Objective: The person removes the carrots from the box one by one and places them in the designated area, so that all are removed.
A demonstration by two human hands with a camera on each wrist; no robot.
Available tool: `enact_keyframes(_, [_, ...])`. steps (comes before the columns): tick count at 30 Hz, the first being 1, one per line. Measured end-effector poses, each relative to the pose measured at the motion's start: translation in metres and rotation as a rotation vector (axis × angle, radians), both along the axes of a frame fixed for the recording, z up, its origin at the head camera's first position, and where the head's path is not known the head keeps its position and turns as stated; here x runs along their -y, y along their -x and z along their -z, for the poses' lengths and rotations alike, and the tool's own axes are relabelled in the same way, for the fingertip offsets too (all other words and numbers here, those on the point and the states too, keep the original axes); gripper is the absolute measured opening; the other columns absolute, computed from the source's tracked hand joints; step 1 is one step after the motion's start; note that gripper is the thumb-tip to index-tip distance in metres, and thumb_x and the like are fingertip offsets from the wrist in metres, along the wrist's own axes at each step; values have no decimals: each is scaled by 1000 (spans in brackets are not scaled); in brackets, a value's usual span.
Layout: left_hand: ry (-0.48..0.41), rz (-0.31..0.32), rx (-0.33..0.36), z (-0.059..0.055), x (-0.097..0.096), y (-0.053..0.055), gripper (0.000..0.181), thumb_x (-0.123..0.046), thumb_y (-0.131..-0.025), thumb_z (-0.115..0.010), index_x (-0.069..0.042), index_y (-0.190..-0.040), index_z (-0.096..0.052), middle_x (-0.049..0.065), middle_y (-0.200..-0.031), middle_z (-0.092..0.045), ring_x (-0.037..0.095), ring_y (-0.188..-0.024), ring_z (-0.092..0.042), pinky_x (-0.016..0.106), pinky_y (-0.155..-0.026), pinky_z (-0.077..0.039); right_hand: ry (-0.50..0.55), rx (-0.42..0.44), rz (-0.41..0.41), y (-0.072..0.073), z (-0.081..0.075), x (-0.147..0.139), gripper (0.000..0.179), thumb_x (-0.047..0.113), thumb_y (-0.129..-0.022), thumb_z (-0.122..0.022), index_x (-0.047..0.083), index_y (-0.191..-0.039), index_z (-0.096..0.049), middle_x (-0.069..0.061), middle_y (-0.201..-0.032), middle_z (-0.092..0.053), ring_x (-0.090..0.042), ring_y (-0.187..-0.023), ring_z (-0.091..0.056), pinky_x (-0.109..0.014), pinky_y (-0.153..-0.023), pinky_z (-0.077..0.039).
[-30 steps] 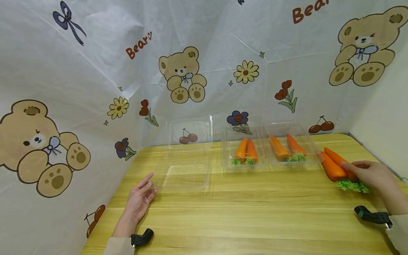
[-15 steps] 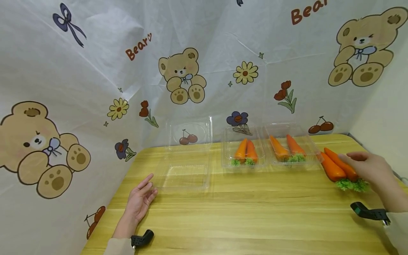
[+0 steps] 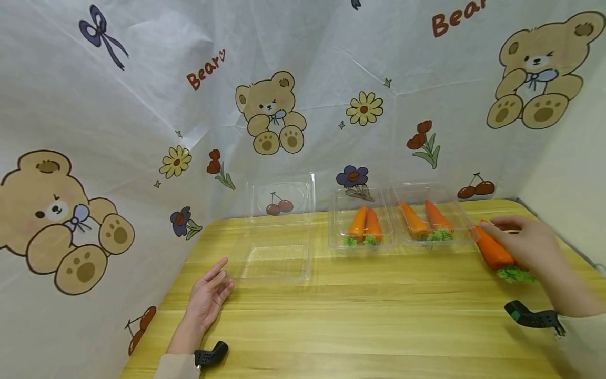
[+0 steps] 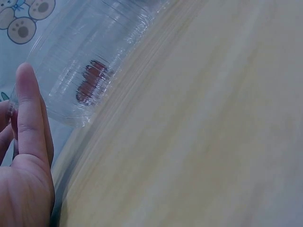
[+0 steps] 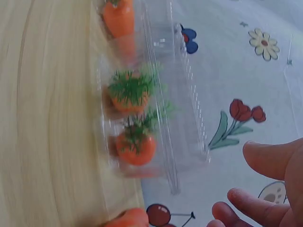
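Observation:
My left hand (image 3: 208, 295) lies relaxed on the table, fingers fairly straight at the left edge of an open clear plastic clamshell box (image 3: 307, 263). Its lid (image 3: 305, 197) stands raised against the backdrop, and in the left wrist view my index finger (image 4: 29, 113) overlaps the clear plastic. At the right, my right hand (image 3: 532, 245) hovers over two loose toy carrots (image 3: 492, 251) with green frilly tops, hiding most of the farther one. Thumb and fingers are apart and grip nothing. In the right wrist view only a carrot's orange end (image 5: 129, 218) shows.
Two more clear boxes stand at the back of the wooden table (image 3: 360, 316): a middle box (image 3: 333, 226) and a right box (image 3: 461, 213), each with a pair of carrots inside. A bear-print cloth (image 3: 331, 52) hangs close behind them. A pale wall (image 3: 568, 173) borders the right side.
My right hand has moved left and slightly up from the carrots' leafy ends, now covering more of the right carrot. The left hand and the boxes have stayed put.

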State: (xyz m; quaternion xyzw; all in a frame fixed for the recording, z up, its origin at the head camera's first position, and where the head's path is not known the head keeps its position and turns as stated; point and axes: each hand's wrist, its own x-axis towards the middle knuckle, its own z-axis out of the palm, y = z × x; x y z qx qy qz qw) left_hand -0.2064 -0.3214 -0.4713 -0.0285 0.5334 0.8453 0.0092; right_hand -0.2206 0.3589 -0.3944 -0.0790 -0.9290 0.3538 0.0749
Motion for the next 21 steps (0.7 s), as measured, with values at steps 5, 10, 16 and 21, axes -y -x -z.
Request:
enact_keyframes(5, [11,-12,21,-1,0,1,44,-7,-107,-54,-16,-150,-56,-2,-97,-61,10,-81,-69,20,-79,-63,1,-64,-17,2,-2,19,69,57,-101,-57,-3,-135,-61,-36,-132,-57,-51,-115,-53,-37,-71,-49])
enact_keyframes(10, [26,-14,32,-2,0,1,54,-8,-107,-54,-9,-160,-39,-2,-97,-61,10,-80,-69,19,-79,-63,-2,-71,-67,2,-5,37,67,56,-101,-57,-1,-135,-62,-33,-129,-61,-47,-111,-57,-44,-77,-51])
enact_keyframes(16, [33,-3,32,-2,0,3,61,-9,-108,-53,-5,-163,-28,-3,-97,-59,9,-81,-69,19,-80,-63,4,-84,-144,0,-10,57,60,52,-102,-60,1,-133,-65,-30,-128,-63,-41,-107,-61,-23,-65,-50])
enact_keyframes(21, [17,5,30,-2,0,2,57,-8,-108,-52,-7,-162,-32,-3,-96,-60,10,-82,-69,19,-80,-63,68,-29,-197,-1,-11,75,59,52,-102,-59,2,-132,-65,-25,-124,-66,-21,-90,-63,-24,-64,-55])
